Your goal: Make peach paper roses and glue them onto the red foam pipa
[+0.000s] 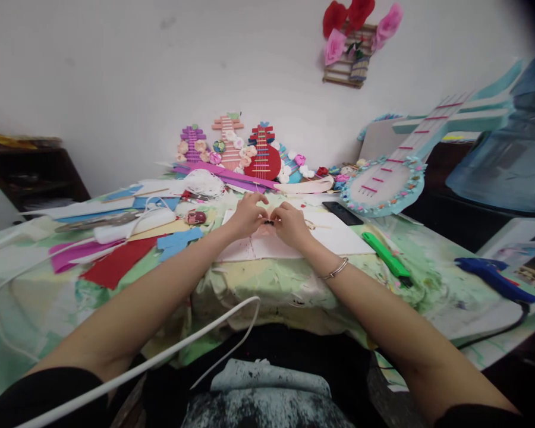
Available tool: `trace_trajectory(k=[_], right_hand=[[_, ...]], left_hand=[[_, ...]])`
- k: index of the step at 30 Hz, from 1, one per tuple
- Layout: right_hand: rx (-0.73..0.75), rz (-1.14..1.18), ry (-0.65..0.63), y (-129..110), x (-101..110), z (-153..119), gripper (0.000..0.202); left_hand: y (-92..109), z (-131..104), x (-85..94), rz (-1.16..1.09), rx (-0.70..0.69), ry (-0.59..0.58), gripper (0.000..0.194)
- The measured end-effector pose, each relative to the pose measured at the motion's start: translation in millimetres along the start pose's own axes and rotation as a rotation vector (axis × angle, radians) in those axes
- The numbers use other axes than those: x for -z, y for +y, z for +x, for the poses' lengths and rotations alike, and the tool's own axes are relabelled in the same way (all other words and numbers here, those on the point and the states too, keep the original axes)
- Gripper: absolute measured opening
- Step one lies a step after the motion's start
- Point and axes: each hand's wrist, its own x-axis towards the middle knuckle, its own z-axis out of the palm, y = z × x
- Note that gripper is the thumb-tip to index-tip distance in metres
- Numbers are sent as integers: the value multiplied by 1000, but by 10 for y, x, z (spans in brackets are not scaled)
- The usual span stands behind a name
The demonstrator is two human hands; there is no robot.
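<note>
Both hands meet over a white board (343, 241) at the table's middle. My left hand (248, 216) has its fingers bent inward, the thumb side close to a small black piece (268, 223). From the other side my right hand (291, 226) pinches at the same spot, with a bracelet on its wrist. Under the fingertips lies a pale pink piece (266, 239), partly covered by the hands. Exactly what each hand grips is too small to make out. A thin yellowish ring-like thing (311, 225) rests right of my right hand.
Right of the board lie a black phone (342, 213), a green utility knife (386, 257) and a blue glue gun (494, 278). Red paper (120, 261) and blue scraps (181, 242) lie left. Several model string instruments stand behind, including a red one (263, 160). A white cable (160, 359) crosses in front.
</note>
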Motion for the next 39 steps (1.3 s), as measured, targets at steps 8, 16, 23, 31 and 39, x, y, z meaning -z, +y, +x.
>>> trace_trajectory(k=[8,16,23,31,39], right_hand=[[31,-69,40,-20,43,-3,24],[26,-84,156,-40,21,12,23],[80,72,116,150,11,79,34],[-7,106,136,256,58,102,13],[-19,164,119,279,58,101,13]], left_hand=[[138,-11,47,75,-50,132,23],[266,-1,46,95,-6,232,28],[139,-7,122,108,71,270,24],[55,4,126,5,142,322,14],[59,2,104,-593,417,189,45]])
